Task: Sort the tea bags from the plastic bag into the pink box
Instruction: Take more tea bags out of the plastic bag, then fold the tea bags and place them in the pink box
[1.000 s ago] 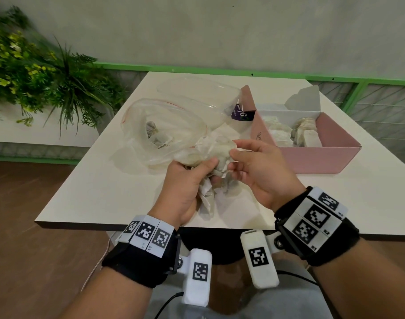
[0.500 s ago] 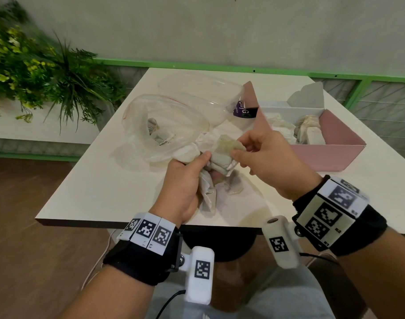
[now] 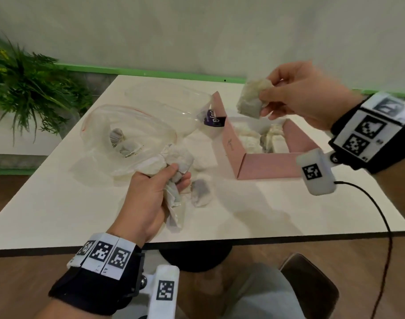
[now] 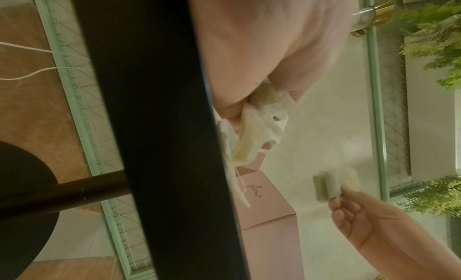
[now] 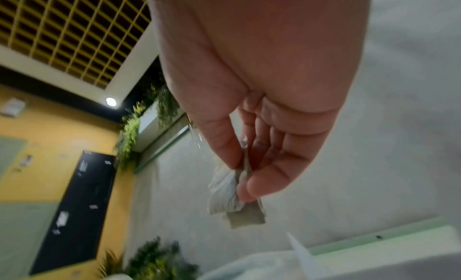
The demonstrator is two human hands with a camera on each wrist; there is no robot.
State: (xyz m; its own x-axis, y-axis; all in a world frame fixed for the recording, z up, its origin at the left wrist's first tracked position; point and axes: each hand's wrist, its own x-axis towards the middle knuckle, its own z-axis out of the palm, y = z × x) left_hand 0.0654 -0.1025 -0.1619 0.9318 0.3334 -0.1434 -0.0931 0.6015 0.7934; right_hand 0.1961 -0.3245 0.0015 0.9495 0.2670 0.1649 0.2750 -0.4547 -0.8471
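My right hand (image 3: 295, 95) pinches a pale tea bag (image 3: 251, 99) between thumb and fingers, raised in the air above the far left corner of the open pink box (image 3: 261, 165). The same tea bag (image 5: 234, 195) hangs from my fingertips in the right wrist view. Several tea bags (image 3: 261, 139) lie inside the box. My left hand (image 3: 151, 192) grips a bunch of tea bags (image 3: 176, 164) near the table's front edge, at the mouth of the clear plastic bag (image 3: 128, 132). A few tea bags (image 3: 123, 143) lie inside that bag. One tea bag (image 3: 200, 192) lies loose on the table beside my left hand.
The white table (image 3: 254, 215) ends just in front of my wrists. A second clear bag (image 3: 169, 100) with a purple label (image 3: 214, 120) lies behind the first, against the box's left flap. A leafy plant (image 3: 24, 88) stands beyond the table's left side.
My right hand pulled one tea bag out of the bunch and lifted it up and to the right, over the pink box. The left hand stayed put with the bunch.
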